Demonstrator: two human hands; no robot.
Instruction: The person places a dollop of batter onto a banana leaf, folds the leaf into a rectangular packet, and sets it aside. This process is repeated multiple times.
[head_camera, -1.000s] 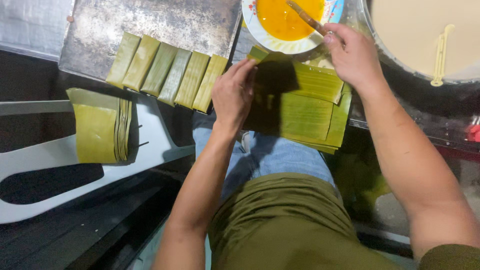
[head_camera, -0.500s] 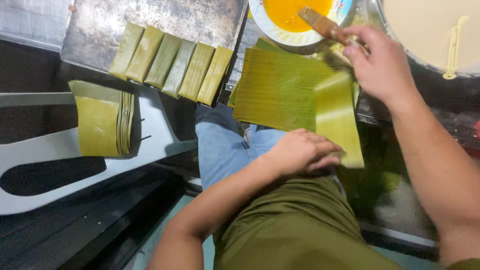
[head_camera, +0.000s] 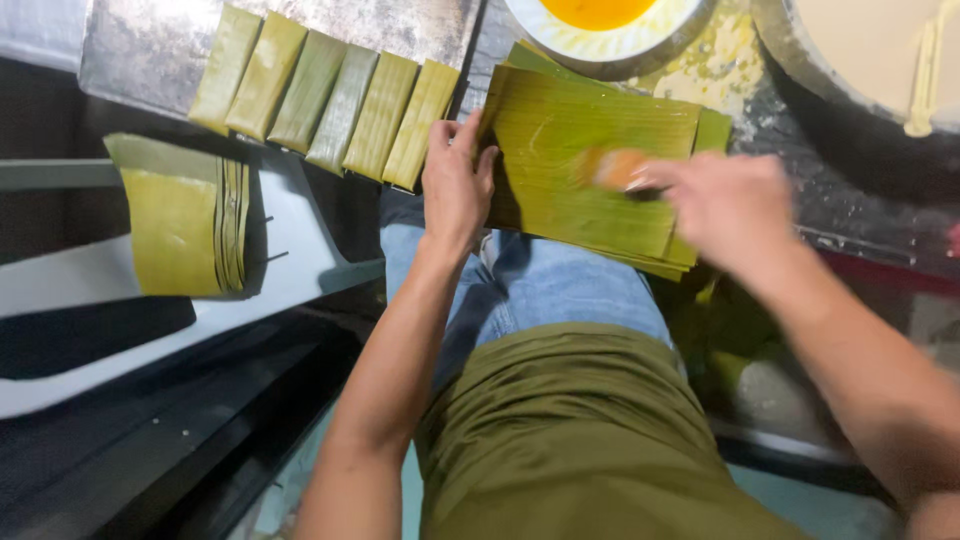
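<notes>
Since half a second ago, the left hand (head_camera: 457, 190) has come up off the lap and now rests with spread fingers on the left edge of the stack of banana-leaf sheets (head_camera: 590, 170), pinning it, while the right hand (head_camera: 735, 205) has left the bowl of orange liquid (head_camera: 600, 20) and moves, blurred, over the top sheet. That right hand pinches a small brush (head_camera: 615, 170), whose orange-tinged tip touches the leaf near its middle. Both hands sit on the stack, one at each side, above the person's knees. Six folded leaf parcels (head_camera: 330, 95) lie in a row on the metal tray (head_camera: 130, 60) just left of the stack, with another leaf pile (head_camera: 180, 225) farther left.
</notes>
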